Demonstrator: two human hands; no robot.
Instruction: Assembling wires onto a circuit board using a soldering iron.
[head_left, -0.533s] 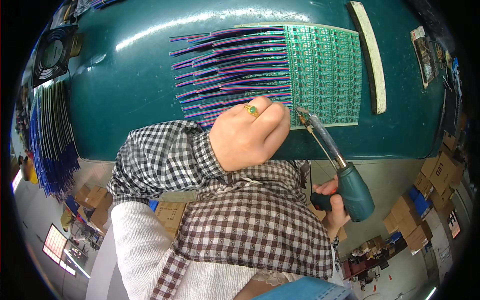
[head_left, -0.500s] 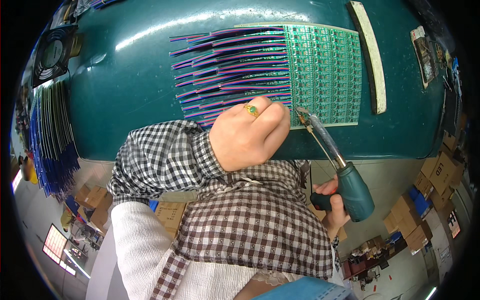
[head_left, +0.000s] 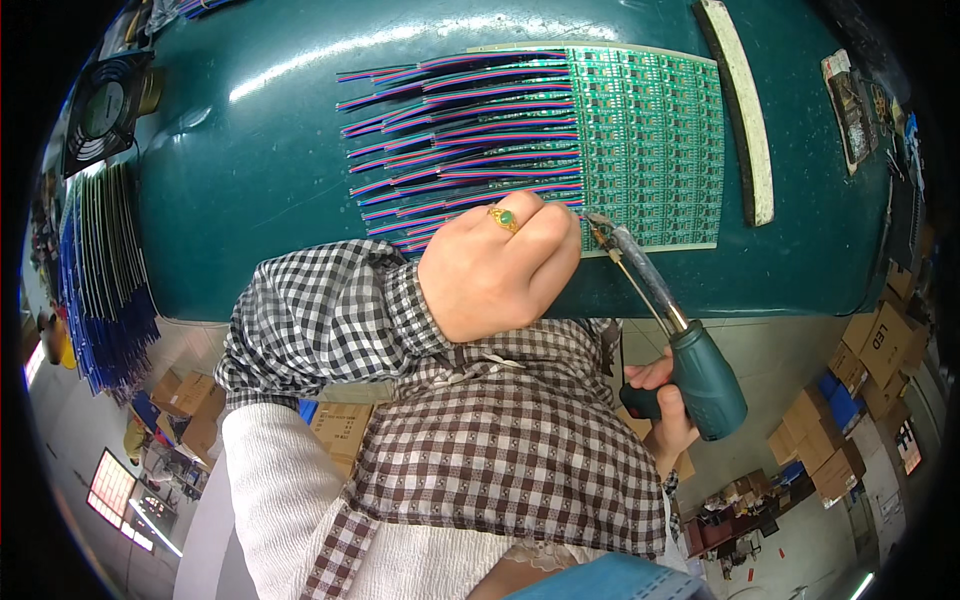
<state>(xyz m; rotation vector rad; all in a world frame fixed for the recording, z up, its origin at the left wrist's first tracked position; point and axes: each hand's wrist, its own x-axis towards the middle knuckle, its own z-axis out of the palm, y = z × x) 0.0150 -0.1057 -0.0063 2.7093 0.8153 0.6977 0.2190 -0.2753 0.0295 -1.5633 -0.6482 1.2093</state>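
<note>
A green panel of small circuit boards (head_left: 655, 140) lies on the dark green table. Rows of striped ribbon wires (head_left: 480, 132) in red, blue and black stretch left from its left side. My left hand (head_left: 500, 265), with a green-stoned ring, is closed over the lowest wires at the panel's near edge. Its fingertips are hidden, so what they pinch cannot be seen. In my right hand (head_left: 672, 415) is a green soldering gun (head_left: 708, 380), gripped by its handle. The gun's tip and thin feed tube reach the panel's lower left corner, just beside my left knuckles.
A pale curved bar (head_left: 738, 115) lies right of the panel. At the table's far right is a worn block (head_left: 846, 112). A black fan (head_left: 103, 108) stands at the left, above a hanging bundle of blue wires (head_left: 110, 290). Cardboard boxes (head_left: 820, 445) sit on the floor.
The soldering gun has shifted very slightly to the left and up, with its tip closer to my left fingers. My left hand stays in place.
</note>
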